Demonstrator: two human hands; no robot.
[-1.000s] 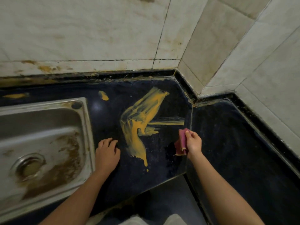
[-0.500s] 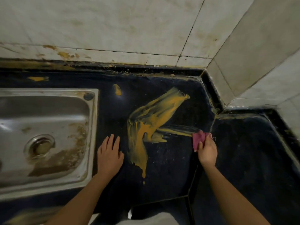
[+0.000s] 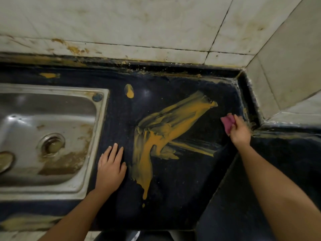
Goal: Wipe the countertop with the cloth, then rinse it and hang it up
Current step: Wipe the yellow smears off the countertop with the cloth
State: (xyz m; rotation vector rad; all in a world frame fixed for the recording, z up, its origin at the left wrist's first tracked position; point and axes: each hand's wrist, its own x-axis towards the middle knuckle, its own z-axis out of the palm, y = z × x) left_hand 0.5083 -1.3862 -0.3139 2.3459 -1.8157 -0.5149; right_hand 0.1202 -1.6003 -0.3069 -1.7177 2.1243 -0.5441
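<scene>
Right grip (image 3: 240,130) pinches the small pink cloth (image 3: 227,122) low over the bench (image 3: 173,197), just right of the yellow smear (image 3: 152,141), left grip (image 3: 110,166) flat, open beside it — risk: tiny cloth saturates, only spreads paste.

The right hand (image 3: 240,130) has carried the pink cloth (image 3: 227,122) from the thin yellow streak (image 3: 196,148) toward the desk's (image 3: 173,197) far corner.

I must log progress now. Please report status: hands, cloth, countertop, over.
Left hand flat on countertop beside sink. Right hand grips pink cloth near back corner. Yellow smear between hands, not yet wiped off. Nothing blocks it.
</scene>
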